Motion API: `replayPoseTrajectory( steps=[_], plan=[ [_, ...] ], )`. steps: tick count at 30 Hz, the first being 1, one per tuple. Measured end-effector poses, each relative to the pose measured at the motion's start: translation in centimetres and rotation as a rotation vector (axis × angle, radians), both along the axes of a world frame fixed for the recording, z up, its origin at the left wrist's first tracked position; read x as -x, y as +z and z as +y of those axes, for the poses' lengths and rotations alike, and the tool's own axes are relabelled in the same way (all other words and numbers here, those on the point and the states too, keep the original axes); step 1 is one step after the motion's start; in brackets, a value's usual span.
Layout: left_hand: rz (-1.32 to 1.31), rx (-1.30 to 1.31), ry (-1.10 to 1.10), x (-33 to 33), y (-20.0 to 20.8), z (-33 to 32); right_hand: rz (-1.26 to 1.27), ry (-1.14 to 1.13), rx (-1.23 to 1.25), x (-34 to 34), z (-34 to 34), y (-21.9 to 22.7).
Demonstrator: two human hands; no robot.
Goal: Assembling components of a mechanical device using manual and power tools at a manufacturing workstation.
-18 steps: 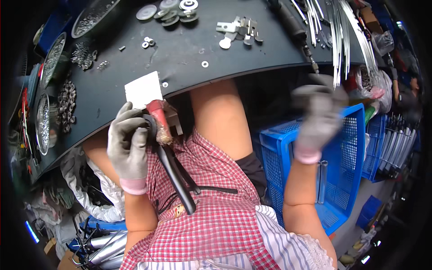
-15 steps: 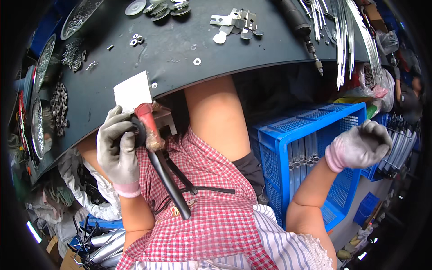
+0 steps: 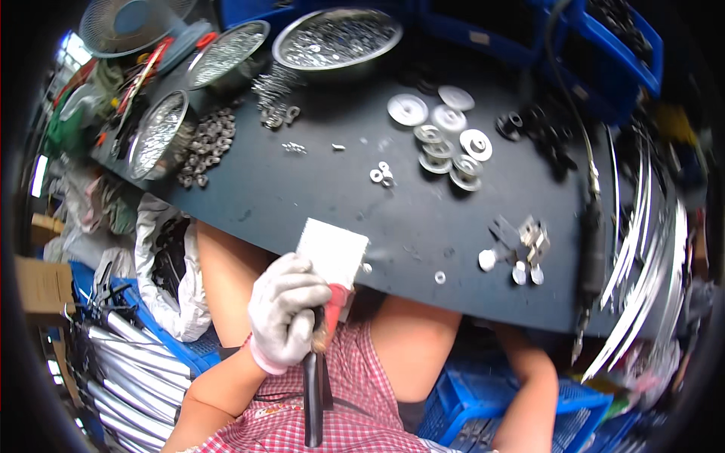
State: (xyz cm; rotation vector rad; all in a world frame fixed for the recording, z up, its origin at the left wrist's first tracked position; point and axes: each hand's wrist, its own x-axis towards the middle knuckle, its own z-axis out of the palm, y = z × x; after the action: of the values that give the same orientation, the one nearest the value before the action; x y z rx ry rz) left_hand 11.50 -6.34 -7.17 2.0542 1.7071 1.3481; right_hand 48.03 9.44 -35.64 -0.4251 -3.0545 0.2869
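- Head view: the left hand [image 3: 285,311], in a white knit glove, is closed tight around a tool with a red and black handle [image 3: 316,370], which runs from the fist straight down toward the person's red checked shirt [image 3: 355,408].
- The tool sits just below the near edge of the dark worktable [image 3: 302,196], over the person's lap; its upper end is hidden behind the fist.
- A small white card [image 3: 334,251] lies at that same near edge of the worktable, touching the top of the gloved fingers.
- The right hand is out of sight: only the bare right forearm [image 3: 529,392] shows, reaching down below the worktable's near edge into a blue plastic crate [image 3: 483,404], so its grip cannot be told.
- On the worktable, well beyond the card, lie flat silver discs and washers [image 3: 445,140]; a few small metal brackets [image 3: 521,238] lie nearer its edge, to the right.
- At the worktable's far side stand a round metal bowl of small parts [image 3: 336,38] and two smaller pans, with a heap of dark nuts [image 3: 208,143] on its left part.
- Long bright metal strips [image 3: 642,249] curve along the worktable's right end.
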Motion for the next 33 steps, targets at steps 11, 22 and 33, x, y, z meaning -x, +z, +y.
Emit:
replayPoseTrajectory(
  steps=[11,22,33],
  plan=[
    [0.072,-0.055,0.055,-0.2,-0.2,-0.2,-0.075,0.096,0.180,5.3,1.9,-7.2],
    [0.066,-0.061,0.084,-0.8,-0.2,0.1,-0.226,0.031,0.280,8.7,2.1,-8.8],
    [0.071,-0.111,0.129,-1.0,0.6,0.2,-0.567,-0.153,0.275,4.7,4.1,-2.2]
  ],
)
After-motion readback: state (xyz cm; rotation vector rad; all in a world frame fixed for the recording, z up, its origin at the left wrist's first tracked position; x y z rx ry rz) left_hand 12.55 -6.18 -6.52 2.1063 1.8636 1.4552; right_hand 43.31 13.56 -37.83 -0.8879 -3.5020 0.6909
